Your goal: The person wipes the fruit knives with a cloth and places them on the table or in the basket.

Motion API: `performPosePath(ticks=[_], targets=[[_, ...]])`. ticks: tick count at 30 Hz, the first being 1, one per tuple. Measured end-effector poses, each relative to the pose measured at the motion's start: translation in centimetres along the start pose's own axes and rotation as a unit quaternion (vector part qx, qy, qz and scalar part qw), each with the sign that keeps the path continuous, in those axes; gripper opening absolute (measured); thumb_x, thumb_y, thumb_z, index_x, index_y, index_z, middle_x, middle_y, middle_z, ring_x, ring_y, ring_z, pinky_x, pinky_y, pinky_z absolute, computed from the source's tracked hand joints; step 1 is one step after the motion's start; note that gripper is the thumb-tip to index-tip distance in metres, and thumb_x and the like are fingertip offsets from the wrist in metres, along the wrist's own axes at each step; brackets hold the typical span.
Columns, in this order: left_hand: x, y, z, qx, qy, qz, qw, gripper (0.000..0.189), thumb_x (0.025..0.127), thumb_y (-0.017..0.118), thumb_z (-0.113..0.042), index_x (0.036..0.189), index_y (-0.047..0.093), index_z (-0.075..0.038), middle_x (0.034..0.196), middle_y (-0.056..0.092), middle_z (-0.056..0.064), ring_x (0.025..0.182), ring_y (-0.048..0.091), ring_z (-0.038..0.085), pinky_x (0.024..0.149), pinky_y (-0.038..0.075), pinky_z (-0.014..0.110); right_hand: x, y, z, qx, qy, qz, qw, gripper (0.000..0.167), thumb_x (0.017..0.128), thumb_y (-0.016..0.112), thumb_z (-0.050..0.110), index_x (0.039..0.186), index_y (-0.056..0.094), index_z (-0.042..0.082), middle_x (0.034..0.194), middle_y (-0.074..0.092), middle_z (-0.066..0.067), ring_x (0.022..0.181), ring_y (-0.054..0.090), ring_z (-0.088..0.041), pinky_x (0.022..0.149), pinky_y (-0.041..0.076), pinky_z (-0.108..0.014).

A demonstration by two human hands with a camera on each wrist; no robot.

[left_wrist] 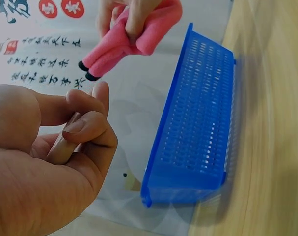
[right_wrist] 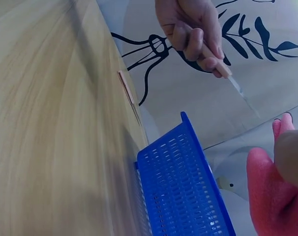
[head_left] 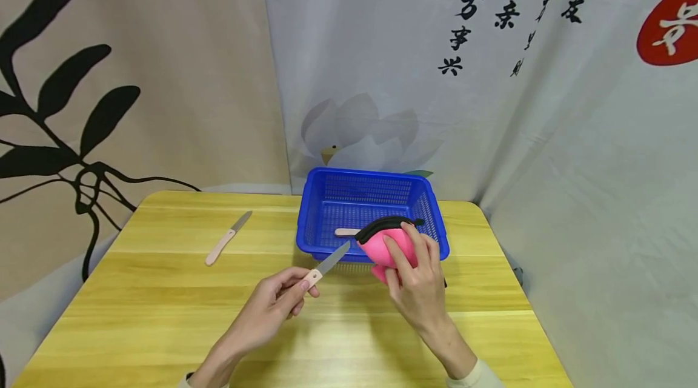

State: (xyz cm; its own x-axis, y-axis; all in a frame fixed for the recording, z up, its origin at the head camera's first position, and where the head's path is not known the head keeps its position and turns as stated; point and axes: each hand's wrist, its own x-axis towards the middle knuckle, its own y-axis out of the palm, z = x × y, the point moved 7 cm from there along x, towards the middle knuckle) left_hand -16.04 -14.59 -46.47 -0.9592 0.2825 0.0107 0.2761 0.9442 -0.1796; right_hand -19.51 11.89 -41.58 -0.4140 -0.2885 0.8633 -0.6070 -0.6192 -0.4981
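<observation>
My left hand [head_left: 269,309] grips a small knife [head_left: 327,264] by its light wooden handle, the blade slanting up and away to the right. In my right hand [head_left: 420,288], the fingers and thumb pinch a soft pink fabric thing [head_left: 388,248] with a thick black strip along its top. Two narrow pink ends with black tips dangle from this pink thing [left_wrist: 112,51] in the left wrist view. Both hands are raised in front of a blue plastic basket [head_left: 305,218]. A pale handle [head_left: 346,232] shows inside it, partly hidden behind the pink thing.
Another knife [head_left: 229,237] with a pale handle lies on the wooden table [head_left: 163,315], left of the basket. Behind the table hangs a printed cloth [head_left: 371,42] with black lettering and leaves. The table's right edge runs beyond my right hand.
</observation>
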Motion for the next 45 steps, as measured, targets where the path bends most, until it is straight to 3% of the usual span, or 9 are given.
performPosePath(ticks=[9,20,29,38,45], targets=[[1.2,-1.1,-0.4,0.032,0.011,-0.034,0.9989,0.026,0.12,0.056,-0.02,0.135,0.071,-0.006,0.106,0.075,0.008,0.076,0.06,0.007,0.06,0.048,0.021,-0.6,-1.3,-0.7,0.012,0.025,0.0,0.9996,0.055,0.078,0.078,-0.003,0.131,0.081,0.01,0.149,0.066,-0.029,0.118,0.06,-0.051,0.087,0.062,-0.061],[3.6,-3.2,-2.3,0.105,0.041,-0.05,0.9923,0.029,0.121,0.055,-0.03,0.139,0.071,-0.014,0.11,0.077,0.007,0.083,0.063,0.013,0.065,0.05,0.026,-2.3,-2.8,-1.2,0.011,0.018,0.012,0.9997,0.053,0.077,0.074,0.001,0.129,0.082,0.011,0.147,0.069,-0.027,0.118,0.061,-0.046,0.08,0.064,-0.057],[6.9,-3.4,-4.6,0.146,0.092,-0.059,0.9832,0.021,0.118,0.063,-0.023,0.135,0.071,-0.013,0.115,0.077,0.009,0.086,0.065,0.015,0.068,0.052,0.025,-4.1,-3.4,-1.8,0.019,0.029,0.041,0.9985,0.055,0.077,0.071,0.005,0.13,0.082,0.012,0.147,0.069,-0.024,0.118,0.061,-0.042,0.082,0.061,-0.051],[10.7,-2.6,-4.8,0.173,0.106,-0.049,0.978,0.022,0.114,0.069,-0.019,0.135,0.07,-0.014,0.118,0.076,0.008,0.094,0.062,0.021,0.076,0.052,0.027,-5.7,-4.0,-2.0,0.016,0.039,0.035,0.9985,0.052,0.078,0.067,0.009,0.128,0.083,0.012,0.143,0.071,-0.024,0.12,0.063,-0.041,0.086,0.058,-0.047],[13.7,-1.9,-4.8,0.207,0.112,-0.038,0.9711,0.025,0.111,0.07,-0.015,0.136,0.069,-0.011,0.119,0.075,0.009,0.09,0.062,0.02,0.077,0.052,0.03,-6.5,-4.3,-2.2,0.01,0.049,0.035,0.9981,0.054,0.078,0.069,0.009,0.129,0.083,0.012,0.143,0.071,-0.024,0.117,0.065,-0.041,0.088,0.057,-0.044]])
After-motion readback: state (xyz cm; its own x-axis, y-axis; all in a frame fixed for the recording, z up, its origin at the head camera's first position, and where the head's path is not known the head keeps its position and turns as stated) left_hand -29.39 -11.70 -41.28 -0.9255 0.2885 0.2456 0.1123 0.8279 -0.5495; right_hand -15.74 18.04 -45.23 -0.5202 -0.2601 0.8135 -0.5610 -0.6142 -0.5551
